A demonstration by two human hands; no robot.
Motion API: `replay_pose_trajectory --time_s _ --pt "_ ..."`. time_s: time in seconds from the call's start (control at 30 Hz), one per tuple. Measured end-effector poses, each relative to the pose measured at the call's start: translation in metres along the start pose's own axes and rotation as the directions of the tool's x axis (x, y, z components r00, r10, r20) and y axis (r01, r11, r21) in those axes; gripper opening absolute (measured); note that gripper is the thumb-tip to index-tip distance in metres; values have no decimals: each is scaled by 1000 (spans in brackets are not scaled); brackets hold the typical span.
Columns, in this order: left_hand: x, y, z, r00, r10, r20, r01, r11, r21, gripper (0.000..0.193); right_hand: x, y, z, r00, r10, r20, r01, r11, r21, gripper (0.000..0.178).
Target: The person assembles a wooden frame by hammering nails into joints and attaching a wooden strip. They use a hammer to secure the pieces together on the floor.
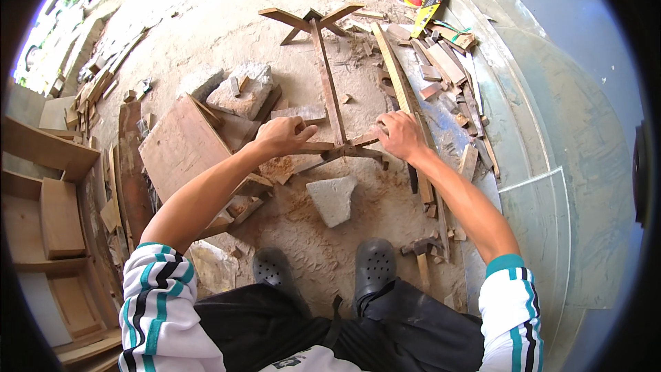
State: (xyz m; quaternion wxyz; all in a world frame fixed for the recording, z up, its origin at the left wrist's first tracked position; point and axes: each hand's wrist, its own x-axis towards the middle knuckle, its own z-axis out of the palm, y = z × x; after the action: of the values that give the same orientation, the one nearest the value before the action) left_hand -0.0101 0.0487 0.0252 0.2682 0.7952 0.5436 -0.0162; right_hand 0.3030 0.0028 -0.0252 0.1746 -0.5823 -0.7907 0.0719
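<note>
A brown wooden stand [326,72] stretches away from me over the dusty ground. It has a long central post with crossed legs at the far end and more crossed pieces at the near end. My left hand [284,136] is closed round the near left piece, its fingers curled. On the opposite side, my right hand [401,136] grips the near right piece. A grey stone [332,201] lies just below the near crossing, between the stand and my shoes [375,267].
A hammer [422,258] lies near my right shoe. Long wooden strips [391,62] and offcuts run along the right, beside glass sheets [537,213]. At left are a wooden box [186,145], a concrete block [241,89] and cabinet parts [62,213]. A yellow-handled saw [430,10] leans beyond.
</note>
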Motion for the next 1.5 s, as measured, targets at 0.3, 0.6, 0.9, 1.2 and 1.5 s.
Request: replay_pose_trajectory --time_s 0.3,0.6,0.9,1.2,1.5 --pt "-7 -5 -3 999 -34 -10 34 999 17 61 43 -70 24 838 291 461 -322 947 -11 77" --pt "-3 -15 12 996 -57 -74 57 998 2 63 46 -68 63 928 132 349 -176 980 97 61" --pt "0 -4 11 985 140 -105 -111 963 246 50 64 -54 -8 920 250 302 -274 961 41 47" --pt "49 54 38 994 -90 57 95 991 -98 66 -6 92 -13 727 684 -58 -631 700 335 42" --pt "74 53 69 958 -237 160 255 962 -100 72 -95 80 43 776 571 268 -536 821 -197 60"
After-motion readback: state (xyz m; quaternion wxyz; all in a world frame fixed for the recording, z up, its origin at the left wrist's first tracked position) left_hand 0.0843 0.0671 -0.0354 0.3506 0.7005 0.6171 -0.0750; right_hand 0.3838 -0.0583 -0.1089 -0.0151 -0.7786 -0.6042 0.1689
